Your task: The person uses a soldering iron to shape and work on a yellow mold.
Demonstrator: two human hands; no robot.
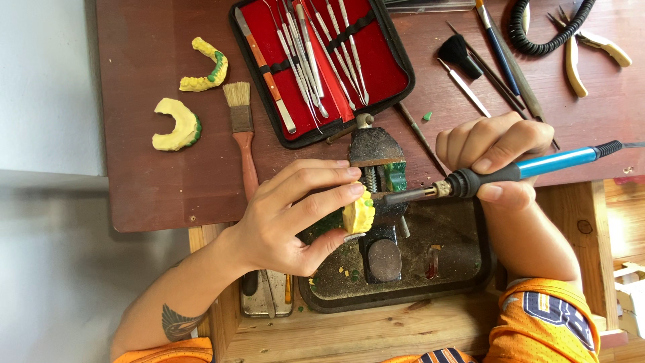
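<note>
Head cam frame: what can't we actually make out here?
- Heated tool: its tip is hidden behind the yellow cast in the left hand; contact unclear.
- Small vise: jaw contents partly covered by the cast and fingers.
- Cord of the tool in the right hand: cut off at the right edge.
- Pliers: tips cut off at the top edge.
- Debris in the black tray: too small to identify.

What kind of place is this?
Probably a dental technician's bench: yellow arch-shaped tooth casts, a red-lined case of slim metal instruments, and a blue-handled heated wax tool in the right hand.
</note>
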